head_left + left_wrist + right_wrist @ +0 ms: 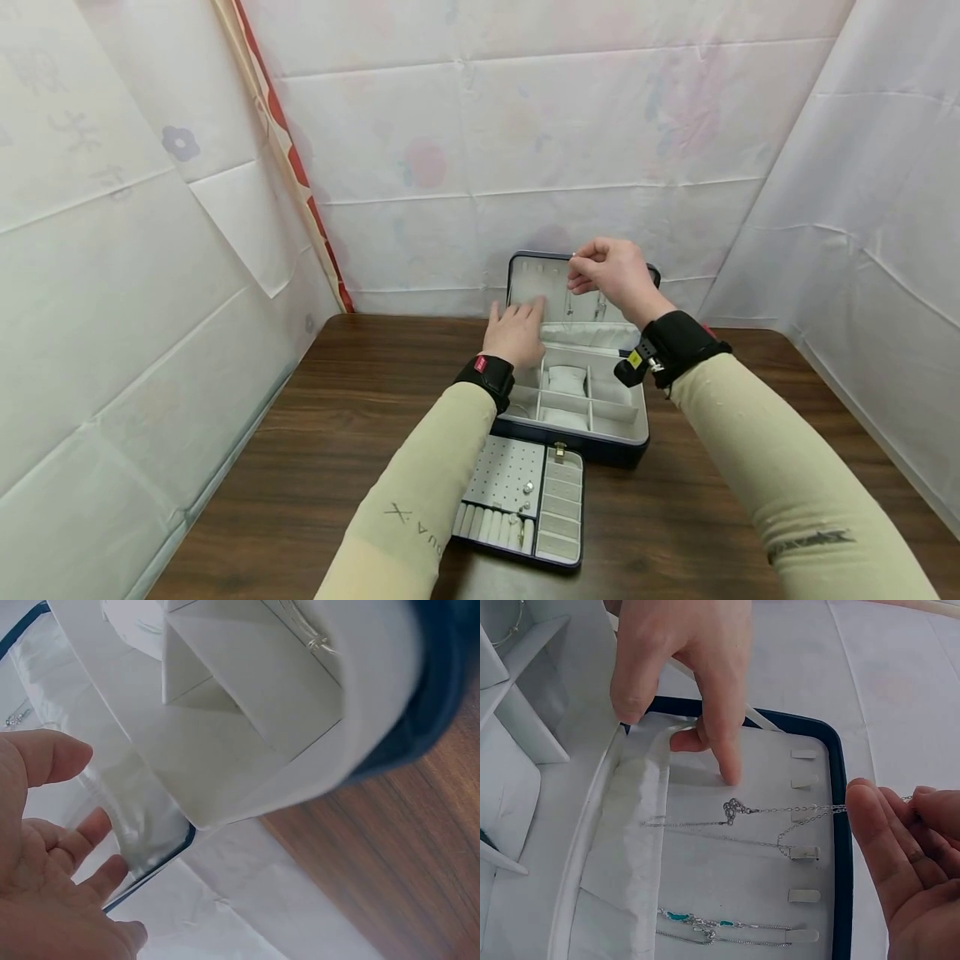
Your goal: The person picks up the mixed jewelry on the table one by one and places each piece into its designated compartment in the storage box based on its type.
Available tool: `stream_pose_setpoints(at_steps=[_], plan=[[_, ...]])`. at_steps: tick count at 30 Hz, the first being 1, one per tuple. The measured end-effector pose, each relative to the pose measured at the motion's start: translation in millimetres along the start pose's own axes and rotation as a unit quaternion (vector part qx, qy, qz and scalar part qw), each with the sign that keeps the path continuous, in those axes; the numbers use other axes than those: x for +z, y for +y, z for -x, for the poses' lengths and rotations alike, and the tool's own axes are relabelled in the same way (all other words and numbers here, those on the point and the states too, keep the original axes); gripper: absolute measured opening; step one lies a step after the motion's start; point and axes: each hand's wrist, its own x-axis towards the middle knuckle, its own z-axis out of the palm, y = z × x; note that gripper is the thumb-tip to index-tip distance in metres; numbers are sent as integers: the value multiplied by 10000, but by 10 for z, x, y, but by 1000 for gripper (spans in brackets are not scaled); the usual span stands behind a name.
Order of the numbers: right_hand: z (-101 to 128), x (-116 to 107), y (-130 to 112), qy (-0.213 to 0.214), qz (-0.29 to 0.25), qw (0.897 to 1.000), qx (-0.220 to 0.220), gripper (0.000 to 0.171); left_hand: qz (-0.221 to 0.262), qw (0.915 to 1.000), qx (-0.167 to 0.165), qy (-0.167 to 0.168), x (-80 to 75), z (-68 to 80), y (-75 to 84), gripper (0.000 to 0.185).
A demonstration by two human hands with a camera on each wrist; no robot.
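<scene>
A navy jewelry box (600, 450) with a white lining stands with its lid (844, 870) raised. My right hand (615, 271) is at the lid's upper edge, thumb and fingers pinching the chain of a silver necklace (735, 810). The chain runs taut from the fingers across the lid panel, its openwork pendant midway and its lower end at the gathered pocket (622, 847). My left hand (516, 335) reaches over the box's left side with fingers extended, one fingertip at the lid panel near the pendant. Another necklace with turquoise pieces (679, 916) hangs from a lid tab (801, 936).
In front of the box lies a tray (498, 467) with a perforated panel, ring rolls and small compartments; a few pieces of jewelry sit in it. White cushions (566, 381) fill some box compartments. White cloth (600, 125) hangs behind the wooden table (360, 433).
</scene>
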Motion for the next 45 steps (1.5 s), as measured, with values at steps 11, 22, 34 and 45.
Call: stream_pose_setpoints(at_steps=[11,22,34,45], plan=[[-13,23,-15,98,-258,9996,102,28,-80,9999,-99,-26,24,-12,3,80],[-50,64,-3,284,-672,9973,85,23,-66,9999,-83,-31,2,36,3,77],[-279,67,405,341,-976,9941,-324,32,-153,9998,-99,-99,-6,40,-4,80],[-103,150,276,250,-574,9975,-322,28,-186,9996,-104,-165,-23,52,-14,85]])
